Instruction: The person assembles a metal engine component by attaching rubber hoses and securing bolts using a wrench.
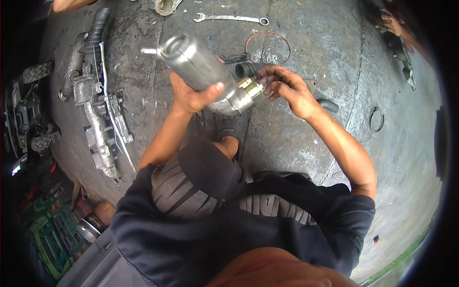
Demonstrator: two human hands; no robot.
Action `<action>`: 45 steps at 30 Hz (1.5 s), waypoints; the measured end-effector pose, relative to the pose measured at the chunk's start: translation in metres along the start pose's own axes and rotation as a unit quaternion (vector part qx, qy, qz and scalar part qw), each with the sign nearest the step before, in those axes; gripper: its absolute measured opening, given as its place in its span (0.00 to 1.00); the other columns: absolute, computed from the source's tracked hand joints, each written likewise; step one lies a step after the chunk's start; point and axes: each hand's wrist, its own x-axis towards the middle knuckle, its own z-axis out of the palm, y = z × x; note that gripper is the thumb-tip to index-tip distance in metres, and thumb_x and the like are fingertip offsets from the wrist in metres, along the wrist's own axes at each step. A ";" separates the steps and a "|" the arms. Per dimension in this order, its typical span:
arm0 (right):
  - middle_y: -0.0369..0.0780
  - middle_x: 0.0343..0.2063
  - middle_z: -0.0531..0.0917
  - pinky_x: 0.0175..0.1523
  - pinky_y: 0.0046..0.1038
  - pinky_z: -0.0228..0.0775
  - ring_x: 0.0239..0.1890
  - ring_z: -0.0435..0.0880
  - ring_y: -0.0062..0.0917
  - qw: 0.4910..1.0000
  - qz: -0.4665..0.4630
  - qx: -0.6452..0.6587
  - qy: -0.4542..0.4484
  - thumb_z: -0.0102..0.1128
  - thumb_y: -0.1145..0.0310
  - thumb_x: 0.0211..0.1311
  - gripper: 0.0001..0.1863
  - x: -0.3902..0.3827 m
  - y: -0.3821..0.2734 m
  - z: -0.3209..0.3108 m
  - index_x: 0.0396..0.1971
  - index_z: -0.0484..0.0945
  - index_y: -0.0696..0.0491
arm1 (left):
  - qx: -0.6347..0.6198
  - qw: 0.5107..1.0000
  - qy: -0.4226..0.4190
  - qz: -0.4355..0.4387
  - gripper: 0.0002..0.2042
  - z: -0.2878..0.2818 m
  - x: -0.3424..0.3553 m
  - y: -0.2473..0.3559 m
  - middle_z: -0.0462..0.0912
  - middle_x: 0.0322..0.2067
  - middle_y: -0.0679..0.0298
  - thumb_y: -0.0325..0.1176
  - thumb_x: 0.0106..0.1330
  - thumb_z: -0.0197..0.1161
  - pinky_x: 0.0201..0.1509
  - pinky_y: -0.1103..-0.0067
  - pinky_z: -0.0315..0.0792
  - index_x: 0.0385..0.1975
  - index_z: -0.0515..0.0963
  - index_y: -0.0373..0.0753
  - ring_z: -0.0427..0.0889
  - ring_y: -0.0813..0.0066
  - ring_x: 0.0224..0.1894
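Observation:
A silver metal canister (pixel 203 62) is held tilted above the floor, with a spout (pixel 149 50) at its upper left. My left hand (pixel 193 95) is closed around its middle, the thumb across the near side. At the lower right the canister bends into an elbow (pixel 234 103). A brass-coloured fitting (pixel 252 87) sticks out of that elbow. My right hand (pixel 289 88), its fingers darkened with grime, is closed in a pinch at the outer end of the fitting. The exact contact of these fingertips is partly hidden. Just behind the fitting is a black hose end (pixel 245 70).
A combination wrench (pixel 232 18) and a thin red ring (pixel 267 48) lie on the stained floor (pixel 311 38). To the right are a short black hose (pixel 327 105) and a clamp (pixel 377 119). Metal assemblies (pixel 98 115) and a green tool case (pixel 50 244) occupy the left. Another person's hand (pixel 393 24) shows far right.

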 end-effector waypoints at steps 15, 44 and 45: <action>0.33 0.31 0.81 0.37 0.22 0.74 0.30 0.77 0.15 0.992 0.108 -0.058 -0.023 0.59 0.61 0.71 0.16 0.016 0.015 0.023 0.48 0.79 0.59 | 0.172 0.978 -0.102 0.064 0.29 0.000 -0.005 0.021 0.85 0.37 0.58 0.35 0.40 0.80 0.46 0.74 0.78 0.43 0.79 0.29 0.85 0.70 0.39; 0.47 0.26 0.84 0.38 0.37 0.76 0.32 0.86 0.41 0.909 -0.021 -0.402 0.105 0.65 0.68 0.54 0.09 -0.033 0.044 -0.018 0.31 0.77 0.55 | 0.480 0.834 0.248 0.112 0.27 -0.103 0.033 -0.043 0.85 0.30 0.53 0.50 0.41 0.81 0.42 0.65 0.77 0.35 0.83 0.36 0.83 0.52 0.35; 0.47 0.27 0.84 0.39 0.38 0.76 0.33 0.85 0.42 0.910 -0.027 -0.400 0.107 0.65 0.68 0.54 0.08 -0.033 0.047 -0.019 0.31 0.77 0.55 | 0.478 0.844 0.235 0.068 0.27 -0.116 0.036 -0.061 0.85 0.34 0.52 0.51 0.41 0.80 0.45 0.64 0.76 0.36 0.83 0.36 0.83 0.52 0.39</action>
